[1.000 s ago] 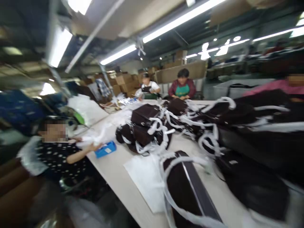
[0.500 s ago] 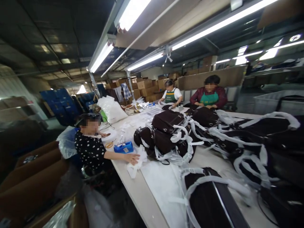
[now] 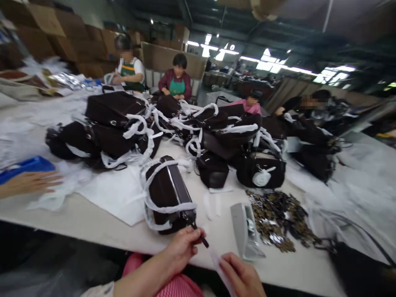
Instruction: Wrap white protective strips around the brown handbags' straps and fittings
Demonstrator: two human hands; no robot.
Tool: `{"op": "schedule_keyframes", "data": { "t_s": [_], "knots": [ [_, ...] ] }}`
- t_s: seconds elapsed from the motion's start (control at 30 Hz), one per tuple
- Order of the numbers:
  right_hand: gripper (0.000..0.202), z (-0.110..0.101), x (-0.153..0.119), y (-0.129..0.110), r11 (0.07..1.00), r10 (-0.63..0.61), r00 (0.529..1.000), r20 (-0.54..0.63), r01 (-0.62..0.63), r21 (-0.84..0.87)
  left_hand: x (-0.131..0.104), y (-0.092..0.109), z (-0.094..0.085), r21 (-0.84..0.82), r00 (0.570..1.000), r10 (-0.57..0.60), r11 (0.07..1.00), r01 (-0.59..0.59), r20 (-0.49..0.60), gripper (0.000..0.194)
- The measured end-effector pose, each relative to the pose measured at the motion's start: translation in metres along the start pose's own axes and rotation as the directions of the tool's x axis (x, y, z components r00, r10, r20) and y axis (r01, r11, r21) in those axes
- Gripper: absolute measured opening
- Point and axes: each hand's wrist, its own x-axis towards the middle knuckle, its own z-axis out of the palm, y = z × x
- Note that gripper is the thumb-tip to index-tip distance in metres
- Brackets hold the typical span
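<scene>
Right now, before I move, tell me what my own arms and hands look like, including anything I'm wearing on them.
Your left hand and right hand are both ungloved. Your left forearm is bare up to a pale, whitish sleeve at the bottom edge. No sleeve shows on the right, where the picture cuts off.

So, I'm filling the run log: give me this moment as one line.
left hand: holds black strap | right hand: holds white strip | dark bag: on table
</scene>
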Motion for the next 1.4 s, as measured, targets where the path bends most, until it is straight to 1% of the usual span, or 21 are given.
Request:
{"op": "schedule_keyframes", "data": {
  "t_s": [0.03, 0.07, 0.13, 0.27, 0.33, 0.4, 0.5, 0.57, 0.7, 0.8, 0.9, 0.97, 1.07, 1.2, 1.33, 1.4],
  "knots": [
    [0.043, -0.002, 0.0, -0.005, 1.0, 0.012, 1.0, 0.023, -0.012, -0.014, 0.001, 0.002, -0.001, 0.007, 1.0, -0.003, 1.0, 0.003, 0.004, 0.044],
    [0.043, -0.002, 0.0, -0.009, 0.999, 0.023, 1.0, 0.021, -0.022, -0.033, 0.0, 0.005, -0.002, 0.012, 1.0, -0.006, 1.0, 0.005, 0.006, 0.046],
    [0.042, 0.0, 0.003, -0.013, 0.997, 0.032, 0.999, -0.007, -0.033, -0.07, -0.002, 0.007, -0.004, 0.012, 1.0, -0.013, 1.0, 0.013, 0.002, 0.046],
    [0.038, 0.005, 0.004, -0.009, 0.987, 0.018, 1.0, -0.018, -0.021, -0.159, -0.006, 0.005, -0.001, 0.019, 1.0, -0.008, 1.0, 0.008, -0.027, 0.045],
    [0.034, 0.005, 0.004, -0.006, 0.971, -0.023, 0.999, -0.044, 0.012, -0.237, -0.006, 0.003, 0.001, 0.028, 0.999, 0.004, 1.0, -0.003, -0.039, 0.044],
    [0.032, 0.004, 0.003, -0.003, 0.939, -0.11, 0.989, -0.097, 0.072, -0.337, -0.006, 0.003, 0.001, 0.033, 0.999, 0.009, 0.999, -0.008, -0.045, 0.042],
    [0.031, 0.007, 0.002, 0.001, 0.86, -0.26, 0.954, -0.147, 0.16, -0.485, -0.004, 0.002, 0.001, 0.045, 0.999, 0.019, 0.999, -0.017, -0.051, 0.041],
    [0.036, 0.011, 0.001, 0.002, 0.81, -0.335, 0.926, -0.176, 0.187, -0.556, -0.003, 0.001, 0.001, 0.056, 0.998, 0.034, 0.998, -0.03, -0.06, 0.041],
    [0.048, 0.022, -0.002, -0.002, 0.728, -0.428, 0.863, -0.268, 0.153, -0.668, -0.001, -0.001, 0.0, 0.069, 0.996, 0.053, 0.996, -0.048, -0.071, 0.042],
    [0.04, 0.026, -0.003, -0.006, 0.647, -0.5, 0.824, -0.266, 0.151, -0.747, -0.002, -0.002, 0.002, 0.08, 0.995, 0.042, 0.996, -0.035, -0.087, 0.043],
    [0.032, 0.028, -0.002, -0.011, 0.603, -0.566, 0.783, -0.257, 0.181, -0.777, -0.004, -0.003, 0.003, 0.089, 0.994, 0.029, 0.996, -0.02, -0.105, 0.041],
    [0.028, 0.03, -0.002, -0.014, 0.594, -0.586, 0.768, -0.258, 0.191, -0.781, -0.004, -0.003, 0.002, 0.094, 0.994, 0.029, 0.995, -0.019, -0.107, 0.041],
    [0.028, 0.037, 0.0, -0.017, 0.59, -0.588, 0.766, -0.26, 0.186, -0.786, -0.003, -0.004, 0.001, 0.091, 0.995, 0.031, 0.996, -0.022, -0.098, 0.04],
    [0.029, 0.046, 0.005, -0.016, 0.609, -0.58, 0.772, -0.261, 0.198, -0.768, -0.004, -0.004, -0.002, 0.079, 0.996, 0.021, 0.997, -0.014, -0.085, 0.038],
    [0.029, 0.048, 0.013, -0.018, 0.589, -0.612, 0.756, -0.233, 0.238, -0.773, -0.005, -0.003, -0.004, 0.071, 0.996, -0.013, 0.997, 0.019, -0.089, 0.039],
    [0.032, 0.05, 0.017, -0.022, 0.599, -0.607, 0.758, -0.237, 0.24, -0.764, -0.005, -0.002, -0.005, 0.072, 0.996, -0.039, 0.996, 0.044, -0.076, 0.038]
  ]
}}
